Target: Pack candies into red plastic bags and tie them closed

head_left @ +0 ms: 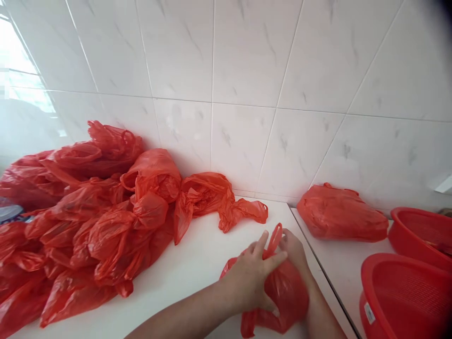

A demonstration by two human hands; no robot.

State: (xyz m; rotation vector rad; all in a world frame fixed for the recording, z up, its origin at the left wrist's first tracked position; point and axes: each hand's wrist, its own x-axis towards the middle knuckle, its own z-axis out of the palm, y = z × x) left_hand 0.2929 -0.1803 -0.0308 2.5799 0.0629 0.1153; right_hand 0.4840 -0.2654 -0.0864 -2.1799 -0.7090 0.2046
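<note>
both grips pinching red bag (282, 292): left hand (249, 280), right hand (294, 249) at handle.

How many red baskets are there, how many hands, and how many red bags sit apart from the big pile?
Red baskets: 2, near basket and far basket
Hands: 2, left hand and right hand
Bags apart from the pile: 2, held bag and filled bag
Total: 6

head view, looking down, close to counter (197, 263)
</note>
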